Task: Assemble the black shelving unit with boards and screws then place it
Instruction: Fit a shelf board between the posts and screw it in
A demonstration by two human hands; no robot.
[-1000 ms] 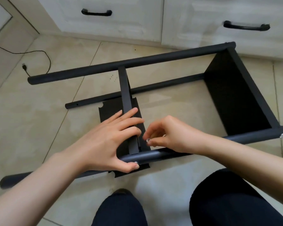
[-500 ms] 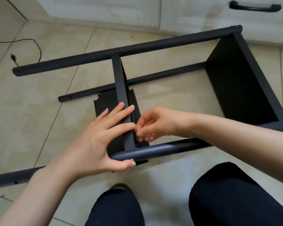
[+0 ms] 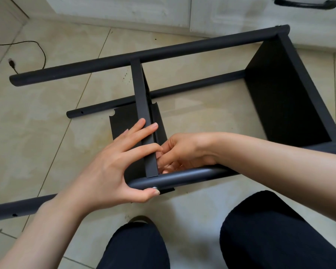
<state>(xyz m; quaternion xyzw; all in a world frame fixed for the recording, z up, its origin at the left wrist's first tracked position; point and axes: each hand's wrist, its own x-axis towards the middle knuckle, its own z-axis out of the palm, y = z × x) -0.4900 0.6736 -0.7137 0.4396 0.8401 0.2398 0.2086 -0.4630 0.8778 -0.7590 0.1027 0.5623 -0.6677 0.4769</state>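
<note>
Two of your hands work at one joint of the black shelving unit (image 3: pixel 287 90), which lies on its side on the tiled floor (image 3: pixel 37 133) before white cabinets (image 3: pixel 124 8). Your left hand (image 3: pixel 113 167) lays straight fingers along the middle board (image 3: pixel 144 121), thumb pressing a silver screw (image 3: pixel 155 188) under the near pole (image 3: pixel 192 176). Your right hand (image 3: pixel 182 152) curls its fingers in behind that board; what they pinch, you cannot tell.
</note>
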